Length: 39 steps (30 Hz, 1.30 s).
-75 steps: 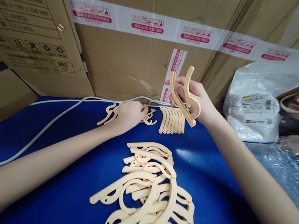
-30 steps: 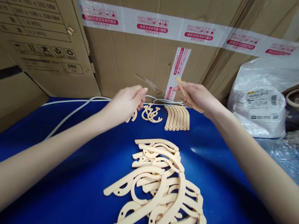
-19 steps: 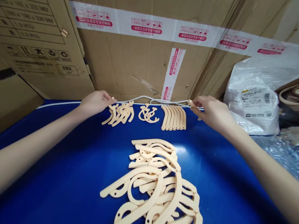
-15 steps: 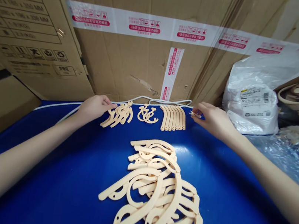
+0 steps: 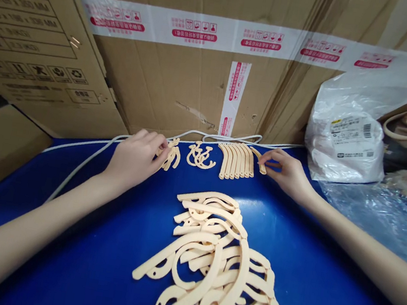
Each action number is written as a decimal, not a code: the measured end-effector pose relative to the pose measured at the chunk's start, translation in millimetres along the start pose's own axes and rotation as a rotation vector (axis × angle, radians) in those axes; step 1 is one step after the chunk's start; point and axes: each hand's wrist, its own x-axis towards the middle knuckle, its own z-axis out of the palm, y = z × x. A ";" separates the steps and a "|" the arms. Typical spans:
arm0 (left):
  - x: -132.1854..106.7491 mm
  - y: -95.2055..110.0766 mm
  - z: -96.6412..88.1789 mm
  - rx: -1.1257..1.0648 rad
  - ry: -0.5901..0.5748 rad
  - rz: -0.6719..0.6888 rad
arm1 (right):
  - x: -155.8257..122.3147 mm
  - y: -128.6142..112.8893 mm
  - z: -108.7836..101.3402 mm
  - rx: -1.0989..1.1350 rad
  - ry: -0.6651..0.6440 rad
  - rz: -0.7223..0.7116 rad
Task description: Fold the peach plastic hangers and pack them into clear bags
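My right hand (image 5: pixel 281 170) pinches a beige curved hanger arm (image 5: pixel 262 169) by its side, just right of a neat row of matching hanger arms (image 5: pixel 233 161). At the left, my left hand (image 5: pixel 139 156) is closed, with thumb and fingertips at a loose heap of curved hanger pieces (image 5: pixel 173 158). The hand covers much of that heap, so what its fingers grip is hidden. Between the heap and the row lie several small hanger hooks (image 5: pixel 201 155). Nearer to me, a large overlapping pile of beige folding hangers (image 5: pixel 205 270) lies on the blue surface (image 5: pixel 95 264).
Tall cardboard boxes (image 5: pixel 169 76) with printed tape stand along the back and left. A white cable (image 5: pixel 82 171) runs along the back edge. On the right are a white plastic bag (image 5: pixel 347 138) with a label and clear plastic wrap (image 5: pixel 389 213).
My left hand has moved right, further over the heap. In my right hand the hanger arm has turned to point toward me and come down beside the row.
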 end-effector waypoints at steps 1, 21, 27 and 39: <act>-1.0 3.4 -3.7 -0.043 -0.006 0.044 | 0.1 1.8 1.4 0.006 -0.002 0.003; -79.4 26.3 -84.7 -0.461 -0.956 -0.016 | 12.7 5.8 -2.6 -0.150 -0.169 -0.092; -77.2 40.4 -83.5 -0.440 -1.013 -0.016 | 9.4 -39.8 -2.3 -0.166 -0.184 -0.174; -59.5 27.9 -66.3 -0.784 -0.840 0.006 | -20.9 -167.5 37.1 0.125 -0.535 -0.342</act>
